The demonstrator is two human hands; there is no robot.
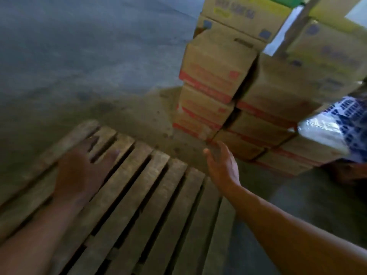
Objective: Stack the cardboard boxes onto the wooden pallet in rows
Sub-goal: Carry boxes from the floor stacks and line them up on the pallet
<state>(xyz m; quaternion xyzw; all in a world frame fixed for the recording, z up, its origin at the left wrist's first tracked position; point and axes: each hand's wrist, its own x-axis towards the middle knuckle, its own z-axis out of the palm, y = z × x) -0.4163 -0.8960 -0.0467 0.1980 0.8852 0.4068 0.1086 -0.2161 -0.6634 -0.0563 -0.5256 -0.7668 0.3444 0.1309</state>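
our left hand (79, 171) and right hand (223, 164) hover spread, empty; the cardboard boxes (214, 76) look stiff, probably heavy, so we'd grip bottom edges

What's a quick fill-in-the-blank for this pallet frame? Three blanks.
1. The cardboard boxes carry ____ stripes along their lower edges.
2. The wooden pallet has ____ boxes on it.
3. The left hand and the right hand, fingers straight, both hold ____.
Missing words: red; no; nothing.
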